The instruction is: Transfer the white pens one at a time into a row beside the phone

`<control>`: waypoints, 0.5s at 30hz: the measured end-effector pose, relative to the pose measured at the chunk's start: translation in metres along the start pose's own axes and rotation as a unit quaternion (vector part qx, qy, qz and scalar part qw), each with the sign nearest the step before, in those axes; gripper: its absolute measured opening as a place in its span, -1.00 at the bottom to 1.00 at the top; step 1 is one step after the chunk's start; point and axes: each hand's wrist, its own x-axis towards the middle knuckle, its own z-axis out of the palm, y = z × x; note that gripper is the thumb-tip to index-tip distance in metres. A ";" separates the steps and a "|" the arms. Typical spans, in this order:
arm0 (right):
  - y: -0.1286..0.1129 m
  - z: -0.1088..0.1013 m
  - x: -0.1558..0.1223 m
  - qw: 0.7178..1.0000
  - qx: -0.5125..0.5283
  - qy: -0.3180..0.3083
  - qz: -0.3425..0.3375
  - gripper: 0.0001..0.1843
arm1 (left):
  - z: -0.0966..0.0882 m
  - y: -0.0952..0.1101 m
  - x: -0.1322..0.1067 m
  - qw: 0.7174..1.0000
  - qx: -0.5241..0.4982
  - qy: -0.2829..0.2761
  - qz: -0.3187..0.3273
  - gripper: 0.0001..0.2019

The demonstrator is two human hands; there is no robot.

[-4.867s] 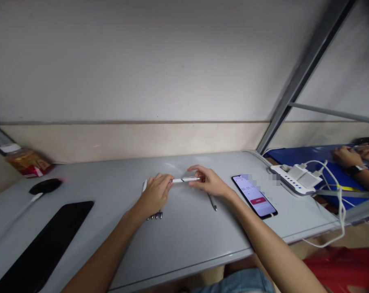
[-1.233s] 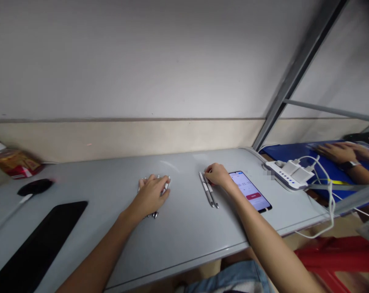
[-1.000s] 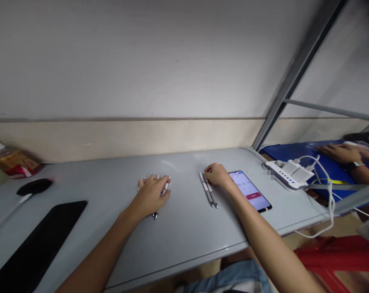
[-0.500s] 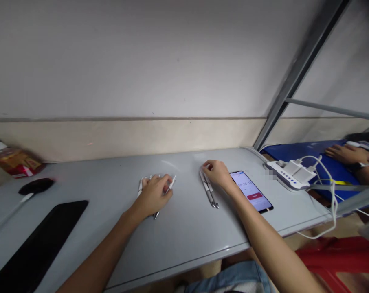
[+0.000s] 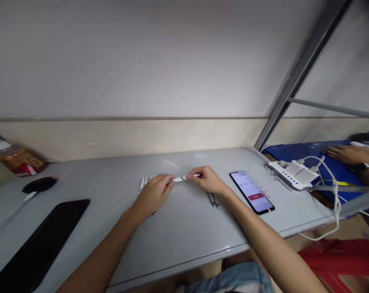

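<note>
Both my hands hold one white pen (image 5: 183, 178) level just above the grey table (image 5: 184, 228). My left hand (image 5: 154, 194) pinches its left end. My right hand (image 5: 206, 180) pinches its right end. Several more white pens (image 5: 144, 182) lie on the table behind and under my left hand. Under my right wrist lie two pens (image 5: 213, 200) side by side, their tips toward me.
A lit smartphone (image 5: 252, 192) lies right of my right hand. A white power strip (image 5: 291, 173) with chargers and cables sits at the table's right end. A black keyboard (image 5: 38, 244), a black mouse (image 5: 38, 185) and a snack packet (image 5: 18, 160) are at left. Another person's hands (image 5: 349, 154) rest on a blue surface at far right.
My left hand lifted one pen off the pile at the left. My right hand left the two pens on the table and moved in to take the pen's other end.
</note>
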 end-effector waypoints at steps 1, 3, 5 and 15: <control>0.000 -0.002 0.000 0.999 0.033 -0.011 0.023 -0.62 | 0.000 -0.001 0.000 1.000 0.019 0.006 0.008 -0.73; -0.001 -0.004 0.000 0.991 0.100 -0.051 0.068 -0.56 | 0.001 -0.003 0.001 0.998 0.053 0.011 0.022 -0.72; -0.001 -0.004 0.000 0.980 0.149 -0.086 0.102 -0.51 | 0.001 -0.003 0.002 0.996 0.087 0.009 0.031 -0.71; -0.003 0.001 -0.001 0.964 0.228 -0.103 0.093 -0.53 | -0.007 -0.001 0.001 0.986 0.163 0.013 0.023 -0.76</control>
